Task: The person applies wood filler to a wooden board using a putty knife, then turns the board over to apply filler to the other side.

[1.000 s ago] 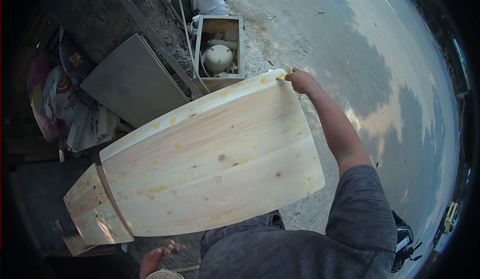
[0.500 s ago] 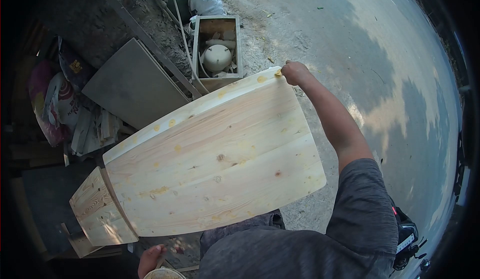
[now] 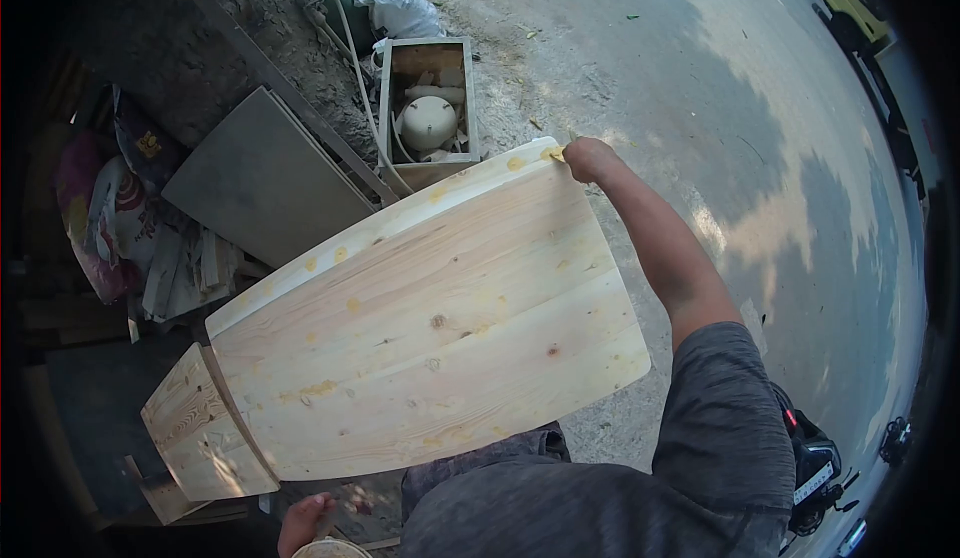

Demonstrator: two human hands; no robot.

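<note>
A large pale wooden panel [image 3: 430,328] with rounded corners stretches across the view, dotted with knots and yellow filler patches. At its far right corner, my right hand [image 3: 592,160] is closed around what looks like a putty knife [image 3: 555,154], mostly hidden, with yellow filler by the fingertips. Down at the bottom edge, my left hand [image 3: 306,522] has curled fingers at the rim of a round tub [image 3: 332,549], which the frame cuts off. A smaller wooden piece [image 3: 205,423] adjoins the panel's narrow left end.
Beyond the panel sits an open box [image 3: 470,98] holding a white round object [image 3: 430,123]. Grey boards [image 3: 270,183] lean at left, near bags [image 3: 120,208] and wood offcuts [image 3: 180,273]. A parked motorbike [image 3: 812,463] is at lower right; a yellow vehicle [image 3: 855,8] shows far right.
The view has shifted slightly, bringing the yellow vehicle into sight. My right hand stays at the panel's corner, turned a little. My left hand remains by the tub.
</note>
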